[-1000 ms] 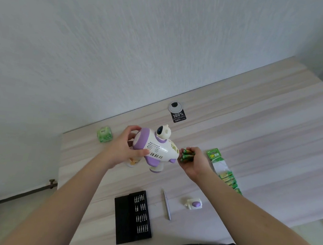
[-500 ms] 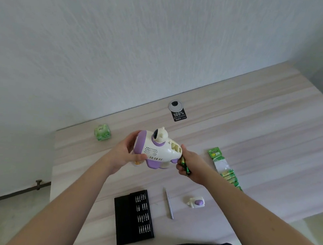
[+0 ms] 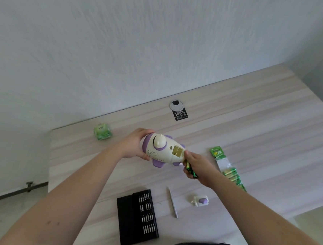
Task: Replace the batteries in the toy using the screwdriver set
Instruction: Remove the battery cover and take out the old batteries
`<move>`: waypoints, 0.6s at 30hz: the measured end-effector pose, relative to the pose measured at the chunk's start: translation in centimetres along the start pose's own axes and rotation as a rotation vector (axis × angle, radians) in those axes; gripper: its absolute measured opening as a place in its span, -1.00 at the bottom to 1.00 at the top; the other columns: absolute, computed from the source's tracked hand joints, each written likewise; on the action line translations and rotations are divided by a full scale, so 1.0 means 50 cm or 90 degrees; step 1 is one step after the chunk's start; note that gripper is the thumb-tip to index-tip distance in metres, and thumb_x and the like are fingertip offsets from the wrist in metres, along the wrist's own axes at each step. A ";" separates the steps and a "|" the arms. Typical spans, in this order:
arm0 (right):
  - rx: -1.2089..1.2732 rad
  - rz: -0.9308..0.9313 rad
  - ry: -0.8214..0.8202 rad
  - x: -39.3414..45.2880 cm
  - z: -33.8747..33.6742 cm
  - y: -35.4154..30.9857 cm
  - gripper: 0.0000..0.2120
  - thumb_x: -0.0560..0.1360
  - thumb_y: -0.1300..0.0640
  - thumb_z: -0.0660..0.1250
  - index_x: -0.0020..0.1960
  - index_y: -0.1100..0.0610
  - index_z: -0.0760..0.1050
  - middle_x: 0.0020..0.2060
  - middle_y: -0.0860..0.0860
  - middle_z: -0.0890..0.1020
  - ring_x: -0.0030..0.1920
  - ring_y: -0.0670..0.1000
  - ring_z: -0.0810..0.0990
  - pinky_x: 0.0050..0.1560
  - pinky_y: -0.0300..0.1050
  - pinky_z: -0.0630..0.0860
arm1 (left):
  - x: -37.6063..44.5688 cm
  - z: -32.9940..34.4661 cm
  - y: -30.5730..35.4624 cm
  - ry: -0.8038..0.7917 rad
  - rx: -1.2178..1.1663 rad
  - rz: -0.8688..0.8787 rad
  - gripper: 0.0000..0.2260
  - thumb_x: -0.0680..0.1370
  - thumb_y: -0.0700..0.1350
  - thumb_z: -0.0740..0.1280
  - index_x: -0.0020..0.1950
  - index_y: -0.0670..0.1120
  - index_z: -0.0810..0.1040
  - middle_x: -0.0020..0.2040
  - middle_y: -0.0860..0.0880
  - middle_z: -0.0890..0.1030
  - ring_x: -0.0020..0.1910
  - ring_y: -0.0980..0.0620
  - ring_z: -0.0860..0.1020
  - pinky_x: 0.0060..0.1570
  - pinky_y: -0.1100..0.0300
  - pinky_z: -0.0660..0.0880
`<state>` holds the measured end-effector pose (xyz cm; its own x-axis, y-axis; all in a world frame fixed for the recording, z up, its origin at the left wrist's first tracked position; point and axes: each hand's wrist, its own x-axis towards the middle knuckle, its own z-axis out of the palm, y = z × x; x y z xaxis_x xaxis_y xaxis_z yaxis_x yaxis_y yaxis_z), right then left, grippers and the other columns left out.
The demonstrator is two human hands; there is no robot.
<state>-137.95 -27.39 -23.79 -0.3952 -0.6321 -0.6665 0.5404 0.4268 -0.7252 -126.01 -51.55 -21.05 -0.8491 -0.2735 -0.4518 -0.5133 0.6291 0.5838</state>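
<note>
We have a single view here, worn on the person's head, and we're looking forward and steeply down along both forearms to the table [image 3: 256,122]. The lens is wide: the wall behind fills the whole upper half and the table's far edge runs as a slant from lower left to upper right. We're close in, with the left hand [image 3: 134,143] and right hand [image 3: 197,164] meeting near the middle of the frame around the toy [image 3: 163,150]. The screwdriver set [image 3: 137,216] lies nearer us, low in the frame, and a dark lap shows at the bottom edge. No second view shares the scene.
</note>
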 end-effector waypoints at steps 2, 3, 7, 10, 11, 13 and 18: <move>-0.024 -0.008 -0.004 -0.002 0.002 0.003 -0.70 0.67 0.01 0.08 -0.03 0.16 0.48 -0.28 0.09 0.37 -0.43 -0.01 0.40 -0.47 -0.20 0.26 | 0.009 0.003 0.000 0.004 0.035 -0.012 -0.11 0.20 -0.09 0.65 0.44 0.14 0.30 0.38 0.04 0.29 0.32 0.04 0.37 0.24 0.22 0.34; -0.029 -0.011 -0.002 -0.002 0.003 0.002 -0.70 0.67 0.01 0.08 -0.04 0.16 0.48 -0.29 0.09 0.37 -0.43 -0.01 0.40 -0.47 -0.20 0.26 | 0.011 0.004 0.001 0.006 0.044 -0.018 -0.10 0.20 -0.08 0.65 0.44 0.15 0.29 0.39 0.03 0.27 0.32 0.02 0.37 0.22 0.21 0.35; -0.025 -0.010 0.030 -0.001 0.003 -0.009 -0.69 0.65 -0.04 0.12 -0.09 0.13 0.49 -0.30 0.08 0.39 -0.43 0.00 0.40 -0.48 -0.19 0.27 | 0.014 0.006 0.002 0.032 0.035 -0.040 -0.08 0.22 -0.05 0.65 0.48 0.10 0.26 0.40 -0.06 0.25 0.34 -0.05 0.38 0.30 0.14 0.34; 0.003 0.001 0.066 -0.001 0.006 -0.012 -0.66 0.63 -0.09 0.15 -0.09 0.16 0.49 -0.31 0.07 0.43 -0.42 0.01 0.42 -0.46 -0.20 0.29 | -0.005 0.031 0.003 0.146 -0.044 -0.116 -0.12 0.26 0.00 0.63 0.47 -0.02 0.25 0.35 -0.12 0.33 0.27 -0.08 0.45 0.28 0.04 0.40; 0.011 0.003 0.073 -0.002 0.009 -0.010 -0.65 0.62 -0.10 0.16 -0.07 0.18 0.49 -0.31 0.07 0.44 -0.42 0.01 0.43 -0.45 -0.19 0.30 | -0.016 0.050 0.002 0.192 -0.064 -0.137 -0.19 0.30 0.01 0.61 0.43 -0.07 0.28 0.31 -0.12 0.36 0.22 -0.07 0.47 0.24 0.04 0.42; 0.027 0.003 0.078 -0.006 0.016 -0.002 -0.65 0.63 -0.09 0.15 -0.07 0.18 0.49 -0.31 0.07 0.44 -0.42 0.00 0.43 -0.45 -0.19 0.31 | -0.042 0.107 -0.002 0.262 -0.098 -0.174 -0.42 0.41 0.04 0.51 0.31 -0.12 0.36 0.20 -0.10 0.44 0.09 -0.05 0.49 0.09 0.09 0.45; 0.018 -0.021 0.073 -0.021 0.043 0.010 -0.67 0.66 -0.04 0.09 -0.12 0.15 0.46 -0.35 0.04 0.45 -0.44 -0.02 0.41 -0.44 -0.19 0.29 | -0.074 0.211 0.036 0.242 -0.519 -0.303 -0.71 0.64 0.08 0.17 0.00 -0.13 0.50 -0.08 -0.12 0.65 -0.26 -0.01 0.60 -0.25 0.17 0.44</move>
<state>-135.66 -27.91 -23.09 -0.4939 -0.5670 -0.6592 0.5460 0.3878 -0.7426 -122.50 -41.73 -25.44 -0.4449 -0.6684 -0.5961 -0.6162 -0.2545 0.7453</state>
